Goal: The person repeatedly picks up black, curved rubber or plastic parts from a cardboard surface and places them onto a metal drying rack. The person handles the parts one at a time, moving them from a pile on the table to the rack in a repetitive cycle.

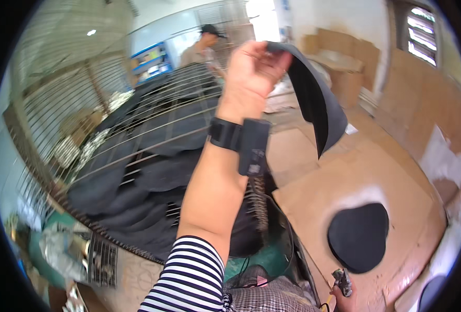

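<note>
My left hand [259, 65] is raised at the upper middle, its fingers closed on the top edge of a thin black foam-like sheet [319, 96]. The sheet hangs curved down to the right, over the cardboard-covered table. Low at the right, my right hand [344, 300] is closed around a grey, stained metal tool that looks like a spray gun [342, 282]. Only part of that hand shows. Just beyond it, a black rounded pad [359, 237] lies flat on the cardboard [314, 208], with a whitish patch along its far edge.
On my left, a large wire-grid rack [152, 138] carries many black sheets [152, 197]. A person [199, 47] in a dark cap stands beyond it. Cardboard panels [412, 104] line the right wall. A blue shelf [151, 60] stands at the back.
</note>
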`<state>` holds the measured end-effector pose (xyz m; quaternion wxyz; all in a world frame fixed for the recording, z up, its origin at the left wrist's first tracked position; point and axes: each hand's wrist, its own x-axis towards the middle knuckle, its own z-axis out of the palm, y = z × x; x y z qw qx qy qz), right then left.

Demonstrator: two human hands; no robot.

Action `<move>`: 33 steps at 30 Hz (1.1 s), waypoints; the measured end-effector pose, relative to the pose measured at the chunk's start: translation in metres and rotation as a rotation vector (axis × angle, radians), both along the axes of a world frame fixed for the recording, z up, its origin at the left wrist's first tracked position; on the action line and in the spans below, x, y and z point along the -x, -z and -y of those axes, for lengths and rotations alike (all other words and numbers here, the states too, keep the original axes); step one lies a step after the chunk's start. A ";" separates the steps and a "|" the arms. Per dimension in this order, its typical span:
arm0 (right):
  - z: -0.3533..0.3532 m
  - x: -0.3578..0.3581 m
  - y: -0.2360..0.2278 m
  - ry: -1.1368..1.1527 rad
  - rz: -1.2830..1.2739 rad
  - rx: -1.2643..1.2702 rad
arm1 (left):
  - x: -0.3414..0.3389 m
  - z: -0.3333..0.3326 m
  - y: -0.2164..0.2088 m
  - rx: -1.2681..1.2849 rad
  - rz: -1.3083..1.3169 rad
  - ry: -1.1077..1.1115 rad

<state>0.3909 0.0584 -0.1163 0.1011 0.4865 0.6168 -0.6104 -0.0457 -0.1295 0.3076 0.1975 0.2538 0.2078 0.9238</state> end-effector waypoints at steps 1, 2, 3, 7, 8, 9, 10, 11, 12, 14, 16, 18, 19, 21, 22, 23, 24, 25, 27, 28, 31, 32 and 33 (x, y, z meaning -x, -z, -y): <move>-0.006 0.005 -0.002 -0.098 0.017 -0.002 | -0.009 0.056 -0.022 0.007 -0.022 -0.129; -0.009 0.008 -0.014 -0.214 -0.231 -0.070 | -0.013 0.095 -0.036 -0.060 0.005 -0.213; -0.003 0.021 -0.022 -0.311 -0.491 -0.122 | -0.013 0.134 -0.051 -0.122 0.022 -0.278; 0.021 0.081 -0.045 -0.390 -0.678 -0.111 | -0.037 0.296 -0.048 -0.133 -0.056 -0.588; 0.033 0.093 -0.062 -0.425 -0.680 -0.062 | -0.052 0.334 -0.040 -0.069 -0.062 -0.715; 0.046 0.102 -0.085 -0.448 -0.676 -0.020 | -0.064 0.365 -0.027 -0.008 -0.061 -0.827; 0.056 0.111 -0.102 -0.484 -0.669 0.030 | -0.084 0.390 -0.015 0.012 -0.053 -0.941; 0.063 0.119 -0.111 -0.554 -0.642 0.016 | -0.104 0.412 0.000 0.027 -0.045 -1.051; 0.068 0.127 -0.117 -0.625 -0.617 0.002 | -0.122 0.438 0.016 0.088 -0.004 -1.127; 0.075 0.146 -0.122 -0.769 -0.401 0.000 | -0.155 0.488 0.049 0.164 0.086 -1.258; 0.082 0.154 -0.098 -0.841 -0.683 -0.152 | -0.180 0.501 0.072 0.211 0.237 -1.450; 0.084 0.157 -0.087 -0.801 -0.604 -0.001 | -0.203 0.490 0.082 0.290 0.255 -1.572; 0.086 0.156 -0.092 -0.803 -0.575 0.017 | -0.206 0.484 0.090 0.328 0.267 -1.617; 0.089 0.150 -0.107 -0.804 -0.513 0.057 | -0.208 0.467 0.103 0.367 0.347 -1.800; 0.093 0.146 -0.103 -0.788 -0.682 0.057 | -0.217 0.454 0.107 0.393 0.362 -1.921; 0.089 0.142 -0.109 -0.814 -0.572 0.052 | -0.222 0.441 0.114 0.418 0.373 -2.033; 0.086 0.138 -0.127 -0.825 -0.460 0.041 | -0.222 0.434 0.130 0.421 0.312 -2.111; 0.083 0.132 -0.135 -0.824 -0.347 0.039 | -0.218 0.424 0.142 0.401 0.275 -2.094; 0.067 0.120 -0.094 -0.691 -0.615 -0.005 | -0.207 0.375 0.160 0.334 0.186 -1.819; 0.061 0.111 -0.091 -0.598 -0.561 0.026 | -0.195 0.341 0.167 0.346 0.159 -1.654; 0.038 0.078 -0.086 -0.558 -0.652 -0.186 | -0.172 0.240 0.207 0.432 0.041 -1.106; 0.034 0.063 -0.095 -0.498 -0.656 -0.254 | -0.167 0.209 0.219 0.485 0.018 -0.976; 0.023 0.052 -0.098 -0.492 -0.633 -0.301 | -0.164 0.178 0.229 0.531 -0.018 -0.846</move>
